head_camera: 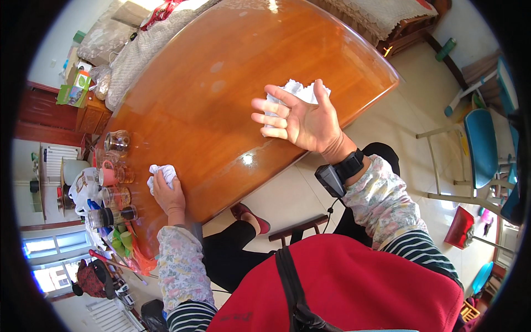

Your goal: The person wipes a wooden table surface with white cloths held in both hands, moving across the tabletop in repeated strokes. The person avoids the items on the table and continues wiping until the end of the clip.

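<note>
Before me stretches a glossy wooden table (195, 112). My left hand (169, 197) rests on a crumpled white cloth (166, 172) near the table's left part, its fingers partly over the cloth. My right hand (305, 118) is raised palm up with the fingers spread and holds nothing. Beneath or behind it, a second white cloth or paper (309, 91) with ragged edges lies on the tabletop, partly hidden by the palm and fingers. A black device is strapped to my right wrist. Small pale marks and a bright reflection show on the wood.
Along the table's left end stand a glass jar (117, 141), a pink cup (108, 173) and a dark-banded glass bottle (101, 218), beside plastic bags (85, 186). A quilted sofa (137, 58) lines the far left side. A blue chair (481, 149) stands at the right.
</note>
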Demonstrator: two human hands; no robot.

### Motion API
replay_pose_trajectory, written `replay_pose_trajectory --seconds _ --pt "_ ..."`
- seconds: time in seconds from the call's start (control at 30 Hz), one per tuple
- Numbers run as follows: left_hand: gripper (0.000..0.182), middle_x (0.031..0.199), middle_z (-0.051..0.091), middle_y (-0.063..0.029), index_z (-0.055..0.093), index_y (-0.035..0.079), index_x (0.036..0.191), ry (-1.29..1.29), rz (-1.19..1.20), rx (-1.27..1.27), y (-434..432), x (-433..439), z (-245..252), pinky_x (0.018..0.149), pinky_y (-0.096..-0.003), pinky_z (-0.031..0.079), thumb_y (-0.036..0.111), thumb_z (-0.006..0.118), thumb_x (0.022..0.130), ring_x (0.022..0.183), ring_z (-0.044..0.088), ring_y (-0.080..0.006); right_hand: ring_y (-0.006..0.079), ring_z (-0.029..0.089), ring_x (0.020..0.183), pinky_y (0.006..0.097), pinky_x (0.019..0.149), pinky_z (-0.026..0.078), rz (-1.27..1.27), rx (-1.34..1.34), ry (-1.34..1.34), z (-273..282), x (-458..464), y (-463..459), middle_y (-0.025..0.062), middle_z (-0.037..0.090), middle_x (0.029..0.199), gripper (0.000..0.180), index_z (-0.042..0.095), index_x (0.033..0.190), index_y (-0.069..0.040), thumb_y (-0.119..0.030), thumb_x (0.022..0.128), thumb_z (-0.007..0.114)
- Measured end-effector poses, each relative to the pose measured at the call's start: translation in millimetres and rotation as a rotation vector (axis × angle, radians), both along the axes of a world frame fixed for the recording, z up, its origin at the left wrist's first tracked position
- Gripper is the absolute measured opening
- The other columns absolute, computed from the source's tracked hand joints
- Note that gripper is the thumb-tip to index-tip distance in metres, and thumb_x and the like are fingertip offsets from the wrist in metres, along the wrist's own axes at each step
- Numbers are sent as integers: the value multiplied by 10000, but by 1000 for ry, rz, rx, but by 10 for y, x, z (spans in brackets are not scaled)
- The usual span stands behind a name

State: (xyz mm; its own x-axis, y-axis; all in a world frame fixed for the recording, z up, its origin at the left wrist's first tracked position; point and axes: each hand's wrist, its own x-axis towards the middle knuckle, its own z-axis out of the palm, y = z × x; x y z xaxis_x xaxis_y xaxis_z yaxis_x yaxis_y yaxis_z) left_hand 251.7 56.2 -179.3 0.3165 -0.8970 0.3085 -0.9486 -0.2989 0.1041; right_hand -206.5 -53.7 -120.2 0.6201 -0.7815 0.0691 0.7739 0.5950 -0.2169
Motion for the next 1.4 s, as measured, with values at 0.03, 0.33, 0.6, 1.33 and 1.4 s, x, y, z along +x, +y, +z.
replay_pose_trajectory --seconds 0.03,0.33,0.6,1.33,1.4 --pt "626 1501 467 -211 491 9 1439 4 0 -4 0 -1 3 1182 -483 294 307 630 906 1412 400 -400 394 511 1240 585 962 478 23 28 -71 8 -6 6 189 523 1346 838 500 1397 -121 -798 906 441" --pt "615 1484 482 -227 498 -11 1425 15 -34 -27 -4 18 0 1177 -485 303 283 628 902 1396 417 -411 538 306 1437 771 842 501 268 -63 -373 4 -78 -15 204 271 1614 973 361 1524 -234 -863 797 518" --pt "612 1484 481 -226 493 -13 1427 -8 -55 -35 2 44 -17 1175 -477 306 280 618 905 1391 421 -412 146 384 639 215 463 279 316 -96 -321 -14 -93 -2 67 470 910 863 579 1112 -116 -908 790 461" --pt "622 1474 492 -232 488 -9 1433 24 -51 -43 -2 57 -20 1174 -480 308 288 621 904 1386 426 -415 478 223 1501 835 994 305 345 -72 -387 65 -32 108 185 193 1665 1039 284 1597 -250 -912 804 389" --pt "622 1474 492 -233 488 -11 1432 14 -34 -24 -5 53 -16 1174 -480 307 289 620 904 1386 426 -416 478 221 1501 836 983 316 352 -90 -380 65 -30 112 187 193 1664 1045 291 1593 -246 -917 798 386"
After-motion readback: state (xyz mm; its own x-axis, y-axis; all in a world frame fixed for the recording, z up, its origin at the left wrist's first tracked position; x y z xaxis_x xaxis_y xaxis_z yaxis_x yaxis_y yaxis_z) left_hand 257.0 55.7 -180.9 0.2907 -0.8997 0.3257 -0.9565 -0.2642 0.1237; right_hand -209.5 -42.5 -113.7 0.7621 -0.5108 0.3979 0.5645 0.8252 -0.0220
